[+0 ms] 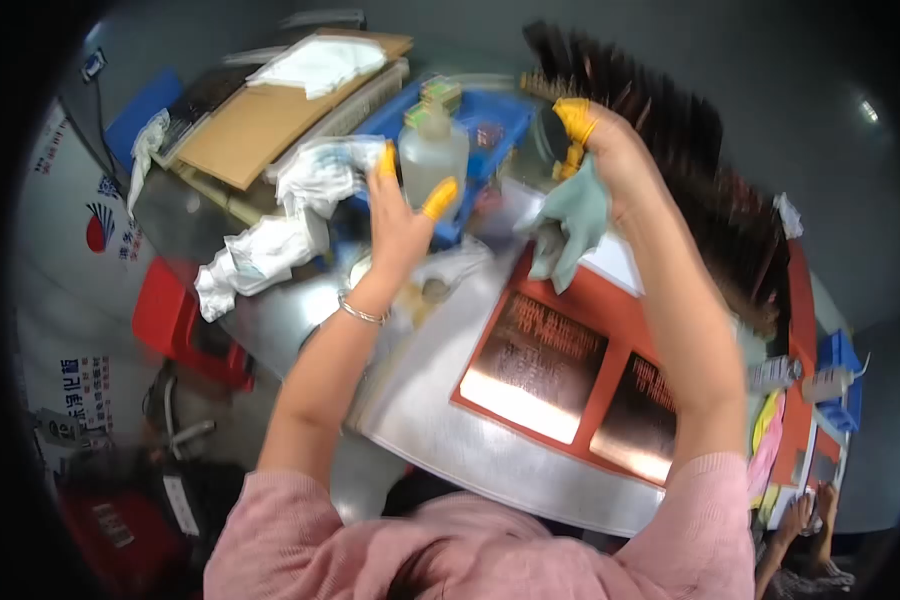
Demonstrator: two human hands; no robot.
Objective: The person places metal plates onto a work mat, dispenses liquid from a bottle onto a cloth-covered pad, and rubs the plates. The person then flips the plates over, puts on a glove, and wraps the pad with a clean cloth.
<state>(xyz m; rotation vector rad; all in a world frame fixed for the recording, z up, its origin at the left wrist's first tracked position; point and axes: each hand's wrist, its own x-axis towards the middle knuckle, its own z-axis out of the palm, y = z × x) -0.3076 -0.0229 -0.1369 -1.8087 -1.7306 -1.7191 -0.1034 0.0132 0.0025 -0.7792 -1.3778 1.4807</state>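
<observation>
My left hand (398, 225), with yellow finger cots on two fingers, has its thumb and finger spread in front of a translucent plastic bottle (435, 160); whether it touches the bottle cannot be made out. Just left of that hand lies a crumpled white cloth (320, 175). My right hand (615, 155), also in yellow finger cots, is raised and closed on a grey-green cloth (570, 220) that hangs down. Below the cloth, an engraved copper plate (535, 365) rests on a red-orange mat (595, 420). A second copper plate (635, 420) is partly hidden by my right forearm.
A blue tray (500, 125) sits behind the bottle. Dark upright plates (660, 110) stand in a row at the back right. Boards and a brown panel (270, 120) are stacked at the left. Another person's hands (810, 510) show at lower right; a red stool (175, 310) stands left.
</observation>
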